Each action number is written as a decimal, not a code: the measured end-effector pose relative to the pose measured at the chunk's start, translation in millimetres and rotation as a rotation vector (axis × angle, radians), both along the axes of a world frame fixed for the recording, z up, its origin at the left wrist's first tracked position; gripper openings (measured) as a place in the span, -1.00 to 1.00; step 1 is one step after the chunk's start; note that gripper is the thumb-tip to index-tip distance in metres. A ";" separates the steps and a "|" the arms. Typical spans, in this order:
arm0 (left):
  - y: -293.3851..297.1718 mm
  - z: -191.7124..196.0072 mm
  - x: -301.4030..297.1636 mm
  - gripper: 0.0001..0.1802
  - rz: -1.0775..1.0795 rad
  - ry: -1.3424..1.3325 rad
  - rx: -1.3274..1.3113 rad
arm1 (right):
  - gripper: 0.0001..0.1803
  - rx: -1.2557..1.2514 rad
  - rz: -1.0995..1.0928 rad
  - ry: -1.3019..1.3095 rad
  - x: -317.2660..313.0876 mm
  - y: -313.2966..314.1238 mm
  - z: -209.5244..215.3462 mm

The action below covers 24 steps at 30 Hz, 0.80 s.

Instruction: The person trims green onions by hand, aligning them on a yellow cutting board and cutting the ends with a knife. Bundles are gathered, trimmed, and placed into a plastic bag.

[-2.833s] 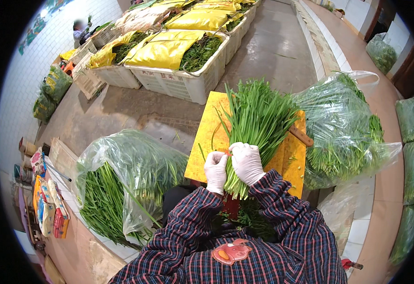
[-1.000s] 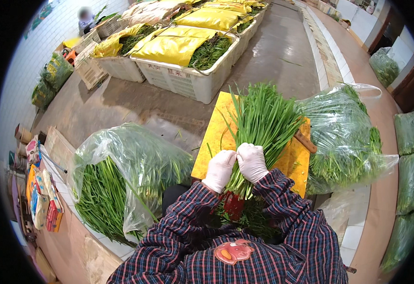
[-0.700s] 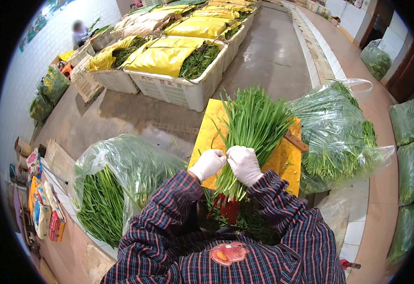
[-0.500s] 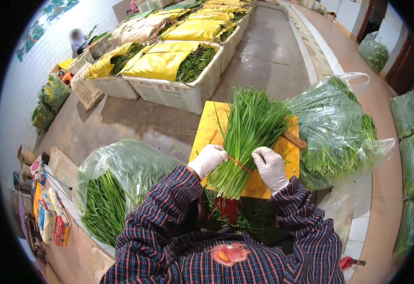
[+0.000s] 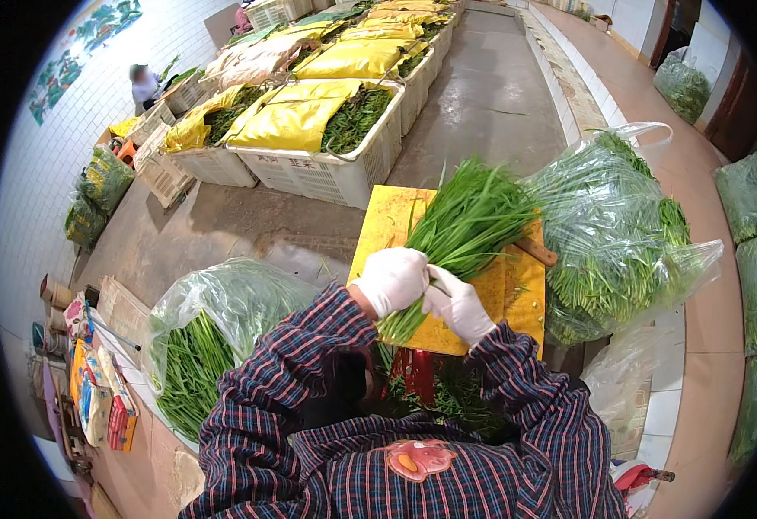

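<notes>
A bunch of long green garlic chives [image 5: 473, 221] lies tilted over a yellow cutting board [image 5: 387, 216], leaf tips away from me, pale cut ends towards me. My left hand [image 5: 393, 281], in a white glove, is closed around the lower stalks. Gloved too, my right hand [image 5: 458, 304] presses against the bunch beside the left, fingers drawn together; what they pinch is hidden. The red tie is not visible now. A wooden handle [image 5: 536, 252] sticks out from under the leaves at the board's right edge.
Open clear bags of chives lie at left [image 5: 197, 363] and right [image 5: 607, 233] of the board. White crates [image 5: 326, 177] under yellow sheets stand ahead. Full bags [image 5: 754, 268] line the right side. A person [image 5: 145, 86] is at the far left.
My hands have come together at the bunch; the left has turned over and wrapped the stalks. The red tie, stretched across the stalks before, is now covered. The bunch leans further right.
</notes>
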<state>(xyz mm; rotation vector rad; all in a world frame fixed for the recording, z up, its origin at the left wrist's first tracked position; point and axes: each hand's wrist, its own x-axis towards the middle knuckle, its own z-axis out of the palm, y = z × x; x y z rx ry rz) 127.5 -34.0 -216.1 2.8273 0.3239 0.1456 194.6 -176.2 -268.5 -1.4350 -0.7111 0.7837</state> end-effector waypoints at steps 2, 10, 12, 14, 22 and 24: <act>0.9 4.2 1.4 -0.78 -0.073 -0.001 0.045 | -0.76 0.030 0.125 0.026 10.2 11.9 -4.0; -31.9 -1.6 -36.7 -0.16 0.185 0.078 0.140 | -0.79 -0.208 0.273 0.100 35.0 39.0 12.4; -34.9 -21.7 -39.2 0.06 0.222 0.192 0.163 | -0.82 -0.165 0.239 0.198 36.6 41.1 10.8; -30.5 -38.7 -42.6 0.12 0.256 0.170 0.261 | -0.84 0.100 0.314 -0.552 29.9 44.6 -2.7; -15.0 -29.3 -38.6 0.05 0.289 -0.102 0.097 | -0.79 -0.055 0.169 0.148 37.5 40.3 3.4; 7.8 -38.2 -39.2 -0.18 0.268 -0.358 0.096 | -0.81 -0.134 0.208 0.159 31.9 39.1 0.9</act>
